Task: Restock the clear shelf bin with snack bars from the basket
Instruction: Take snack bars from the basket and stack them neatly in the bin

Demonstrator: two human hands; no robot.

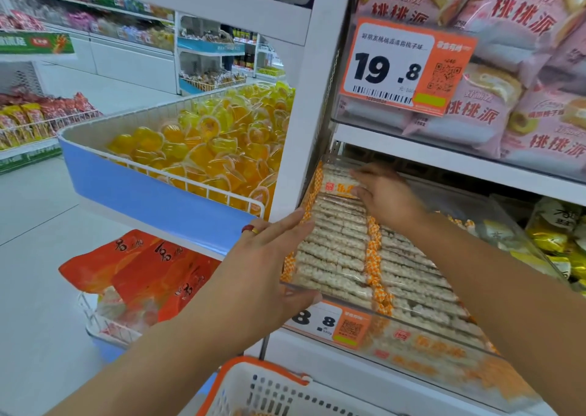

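Note:
A clear shelf bin [469, 346] on the lower shelf holds two rows of pale snack bars [336, 250] in wrappers with orange checked ends. My left hand [269, 257], wearing a red ring, lies flat with straight fingers against the bin's left front corner, thumb under the rim. My right hand [385, 193] reaches to the back of the left row and holds a snack bar [336, 184] lying flat on top of the stack. The white basket with an orange rim [269, 390] sits at the bottom edge below my arms; its contents are barely visible.
An orange price tag [333, 323] hangs on the bin's front. Pink cake packs [513, 98] fill the shelf above, behind a 19.8 tag [402, 66]. Left stands a blue bin of yellow jelly cups [206, 149], with orange bags [152, 273] below. Yellow packs [555, 244] sit to the right.

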